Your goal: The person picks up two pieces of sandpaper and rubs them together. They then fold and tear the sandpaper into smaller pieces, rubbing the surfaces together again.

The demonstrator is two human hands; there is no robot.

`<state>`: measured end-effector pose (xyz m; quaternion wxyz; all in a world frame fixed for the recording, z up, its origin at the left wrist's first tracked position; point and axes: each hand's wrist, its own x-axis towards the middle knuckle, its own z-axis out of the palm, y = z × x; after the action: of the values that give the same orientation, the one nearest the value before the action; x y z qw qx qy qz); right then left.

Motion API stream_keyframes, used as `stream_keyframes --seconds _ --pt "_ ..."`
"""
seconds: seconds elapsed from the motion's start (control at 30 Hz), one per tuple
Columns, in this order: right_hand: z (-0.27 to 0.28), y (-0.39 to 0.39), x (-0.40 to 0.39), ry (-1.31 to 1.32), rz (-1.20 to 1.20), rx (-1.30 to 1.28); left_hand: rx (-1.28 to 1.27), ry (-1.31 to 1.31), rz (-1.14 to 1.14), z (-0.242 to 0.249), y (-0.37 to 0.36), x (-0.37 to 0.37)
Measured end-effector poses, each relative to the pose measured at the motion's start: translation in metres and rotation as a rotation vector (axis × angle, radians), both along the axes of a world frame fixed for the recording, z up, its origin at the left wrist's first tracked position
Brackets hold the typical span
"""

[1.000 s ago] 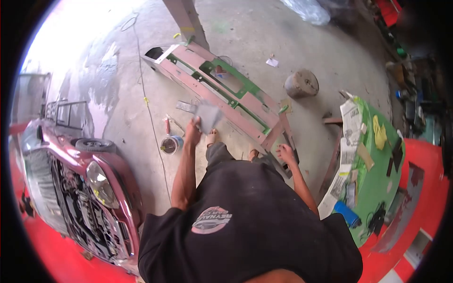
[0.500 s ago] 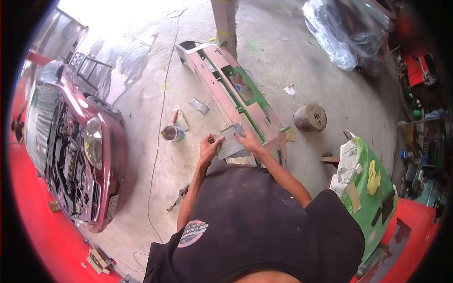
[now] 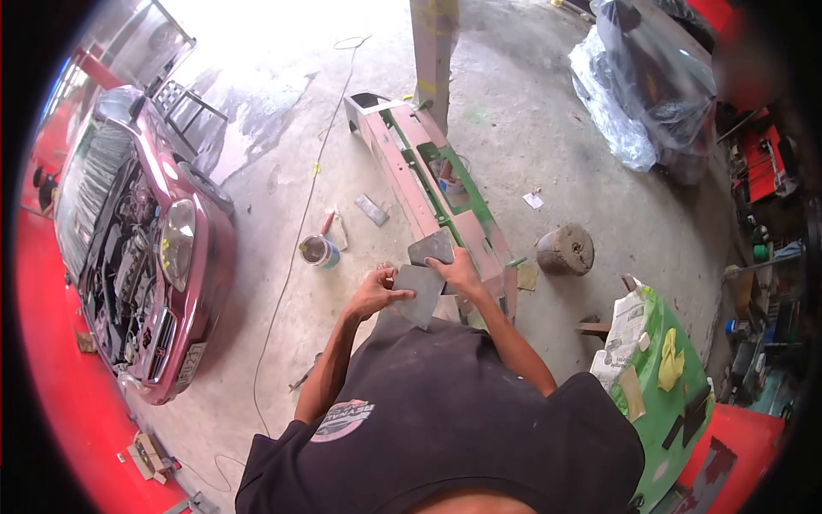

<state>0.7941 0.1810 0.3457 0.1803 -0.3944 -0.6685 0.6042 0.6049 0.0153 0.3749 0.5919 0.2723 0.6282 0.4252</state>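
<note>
My left hand (image 3: 374, 289) grips a flat, light grey, roughly square sheet (image 3: 418, 295) by its left edge, thumb on top. Closed on a smaller dark grey sheet (image 3: 431, 248) is my right hand (image 3: 459, 272), just beyond and to the right. The two sheets overlap slightly in this view. Both hands are above the near end of a long bumper (image 3: 402, 163), patched pink and green, which stretches away from me over the concrete floor. Its near end is partly hidden by my hands and shirt.
Left of the bumper are an open can (image 3: 318, 251), a red-handled tool (image 3: 327, 224) and a grey rectangular piece (image 3: 372, 210). A cylindrical block (image 3: 566, 249) stands right. A car with its engine exposed (image 3: 163, 257) is at left; a green panel (image 3: 668, 385) is at right.
The dark sheet in my right hand now stands out beyond the light one, which has turned to a steeper angle. My left hand has shifted slightly left and lower in view. The camera view has shifted.
</note>
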Motion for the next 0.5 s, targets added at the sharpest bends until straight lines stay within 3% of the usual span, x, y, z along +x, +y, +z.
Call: stream_keyframes --seconds 0.13,0.3,0.37,0.47,0.5 --pt "0.007 0.0 0.019 -0.102 -0.187 -0.042 0.119 -0.138 0.138 0.013 -0.006 -0.011" --pt "0.013 0.007 0.03 0.042 -0.277 -0.049 0.183 -0.33 0.231 0.052 -0.002 -0.024" --pt "-0.018 0.021 0.029 0.05 -0.267 -0.037 0.241 -0.401 0.248 0.054 0.0 -0.026" --pt "0.018 0.014 0.017 0.251 -0.455 -0.233 0.317 -0.502 0.262 0.057 0.003 -0.02" --pt "0.046 0.013 0.021 0.302 -0.348 -0.325 0.349 -0.567 0.24 0.056 0.003 -0.019"
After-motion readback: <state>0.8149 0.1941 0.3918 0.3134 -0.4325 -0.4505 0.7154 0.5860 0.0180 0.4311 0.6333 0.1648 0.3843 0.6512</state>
